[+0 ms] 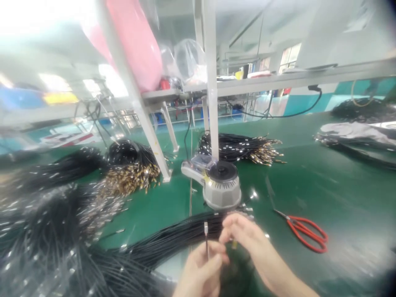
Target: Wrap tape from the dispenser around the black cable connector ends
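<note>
My left hand [204, 266] is closed around a thin black cable [206, 241] whose silver metal connector points up above the fingers. Just to its right, my right hand [243, 233] has its fingertips curled together; whether anything sits between them I cannot make out. Behind both hands, a long bundle of black cables [173, 231] runs across the green table from the left. Past that bundle stands a grey-white round machine [222, 189] with a black disc on top, which looks like a tape dispenser.
Red-handled scissors [306, 233] lie at right. Piles of black cables [46, 231] cover the left side, some with gold-coloured ends [130, 179]. Another bundle [241, 148] lies behind the machine. White shelf posts [213, 103] rise from the green table [284, 181]. A pink bag [136, 45] sits above.
</note>
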{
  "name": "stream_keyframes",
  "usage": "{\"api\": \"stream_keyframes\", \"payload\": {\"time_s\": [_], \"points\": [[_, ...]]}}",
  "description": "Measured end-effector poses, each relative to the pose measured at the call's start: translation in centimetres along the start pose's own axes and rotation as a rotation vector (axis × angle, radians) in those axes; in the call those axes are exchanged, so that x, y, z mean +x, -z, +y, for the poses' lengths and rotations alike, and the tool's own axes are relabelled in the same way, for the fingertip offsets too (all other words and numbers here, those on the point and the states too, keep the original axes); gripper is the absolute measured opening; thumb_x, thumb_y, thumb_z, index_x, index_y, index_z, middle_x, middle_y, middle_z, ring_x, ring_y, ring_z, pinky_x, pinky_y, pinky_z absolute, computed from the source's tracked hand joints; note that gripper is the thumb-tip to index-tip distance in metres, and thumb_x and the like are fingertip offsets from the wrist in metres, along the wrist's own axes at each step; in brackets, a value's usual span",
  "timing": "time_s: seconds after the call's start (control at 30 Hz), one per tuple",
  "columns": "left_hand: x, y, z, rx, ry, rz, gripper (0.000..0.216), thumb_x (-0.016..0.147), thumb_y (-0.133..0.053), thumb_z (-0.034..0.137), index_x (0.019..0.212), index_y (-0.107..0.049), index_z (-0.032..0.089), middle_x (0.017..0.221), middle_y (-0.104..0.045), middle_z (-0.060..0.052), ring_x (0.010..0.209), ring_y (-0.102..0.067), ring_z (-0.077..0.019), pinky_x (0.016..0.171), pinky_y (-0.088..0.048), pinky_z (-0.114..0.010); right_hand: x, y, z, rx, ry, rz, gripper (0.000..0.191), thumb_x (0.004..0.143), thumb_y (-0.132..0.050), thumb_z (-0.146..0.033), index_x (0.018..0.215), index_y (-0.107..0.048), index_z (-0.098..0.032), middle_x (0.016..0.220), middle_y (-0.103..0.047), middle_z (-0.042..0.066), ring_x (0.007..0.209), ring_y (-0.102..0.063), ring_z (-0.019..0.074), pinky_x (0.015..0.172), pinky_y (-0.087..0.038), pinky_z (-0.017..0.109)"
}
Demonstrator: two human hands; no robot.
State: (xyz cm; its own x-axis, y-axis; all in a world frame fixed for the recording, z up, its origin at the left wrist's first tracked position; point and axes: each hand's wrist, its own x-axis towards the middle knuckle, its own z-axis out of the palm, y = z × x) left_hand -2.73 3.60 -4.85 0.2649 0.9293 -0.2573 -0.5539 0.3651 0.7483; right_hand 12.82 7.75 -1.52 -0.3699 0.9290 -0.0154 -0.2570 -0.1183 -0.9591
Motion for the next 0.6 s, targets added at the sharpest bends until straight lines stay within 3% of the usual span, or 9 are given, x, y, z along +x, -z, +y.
{"api": "stream_keyframes", "payload": {"time_s": [0.13, 0.23, 0.4, 0.6], "points": [[0.4, 0.0, -0.3, -0.022, -0.041, 0.025, 0.025, 0.071, -0.079, 0.035, 0.084, -0.069, 0.015, 0.072, -0.064, -0.002, 0.032, -0.023, 0.003, 0.033, -0.013, -0.017, 0.7, 1.2, -1.8, -0.417, 0.093, 0.057, 0.022, 0.088, -0.057, -0.041, 0.084, -0.059, -0.02, 0.079, -0.067, 0.004, 0.081, -0.061, 0.0205, 0.079, -0.045, 0.036], [0.3, -0.3, -0.1, -0.034, -0.058, 0.042, 0.025, 0.07, -0.078, 0.034, 0.081, -0.07, 0.012, 0.068, -0.063, -0.004, 0.036, -0.03, -0.0007, 0.034, -0.018, -0.018, 0.8, 1.0, -2.2, -0.71, 0.137, -0.011, 0.008, 0.083, -0.062, -0.027, 0.078, -0.064, -0.021, 0.084, -0.065, 0.004, 0.084, -0.06, 0.0211, 0.08, -0.045, 0.036], [-0.5, -1.2, 1.0, -0.053, -0.006, 0.038, 0.025, 0.072, -0.075, 0.032, 0.065, -0.068, 0.009, 0.061, -0.061, -0.006, 0.038, -0.038, -0.0037, 0.037, -0.028, -0.019, 0.3, -0.2, -0.8, -0.705, 0.168, -0.119, 0.008, 0.079, -0.064, -0.017, 0.083, -0.069, -0.022, 0.092, -0.059, 0.003, 0.093, -0.059, 0.0194, 0.087, -0.046, 0.034], [-1.3, -1.5, 1.3, -0.003, -0.021, 0.037, 0.028, 0.076, -0.072, 0.036, 0.077, -0.069, 0.009, 0.067, -0.069, -0.01, 0.041, -0.057, -0.0126, 0.042, -0.043, -0.023, -0.2, -0.7, -0.3, -0.69, 0.157, -0.09, 0.009, 0.074, -0.068, -0.014, 0.078, -0.069, -0.022, 0.096, -0.058, 0.003, 0.097, -0.058, 0.0201, 0.09, -0.045, 0.035]]}}
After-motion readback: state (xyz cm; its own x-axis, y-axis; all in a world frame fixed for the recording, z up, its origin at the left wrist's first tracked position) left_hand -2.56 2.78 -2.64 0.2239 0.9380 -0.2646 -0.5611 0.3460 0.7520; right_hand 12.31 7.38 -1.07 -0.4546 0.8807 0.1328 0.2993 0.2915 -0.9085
